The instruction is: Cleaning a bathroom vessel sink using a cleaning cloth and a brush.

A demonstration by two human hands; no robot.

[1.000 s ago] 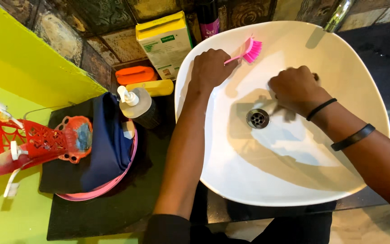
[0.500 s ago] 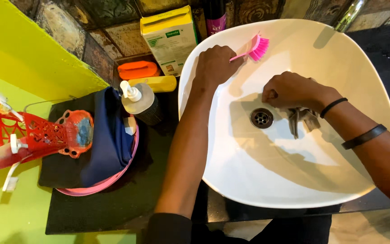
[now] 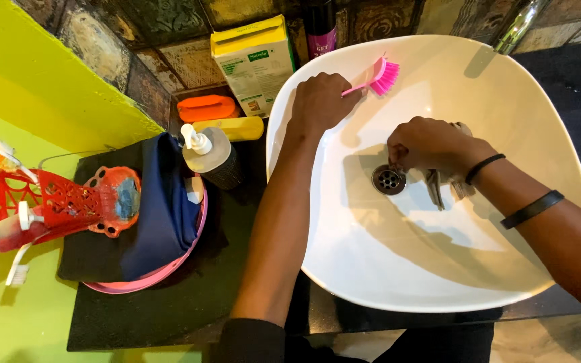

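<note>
Closed grip: the right hand (image 3: 428, 144) pinches a small object, too hidden to name, just above the drain (image 3: 389, 179); the left hand (image 3: 321, 101) clasps the pink brush (image 3: 376, 76) against the white basin (image 3: 506, 222) inner wall. Scrubbing appears to be the step in hand; a steady stroke seems required. Dark bench (image 3: 189, 296), left: soap dispenser (image 3: 211, 156), pink bowl with blue cloth (image 3: 163, 208), red rack (image 3: 55, 202). Beyond: carton (image 3: 253, 60), tiled wall (image 3: 136, 40).
</note>
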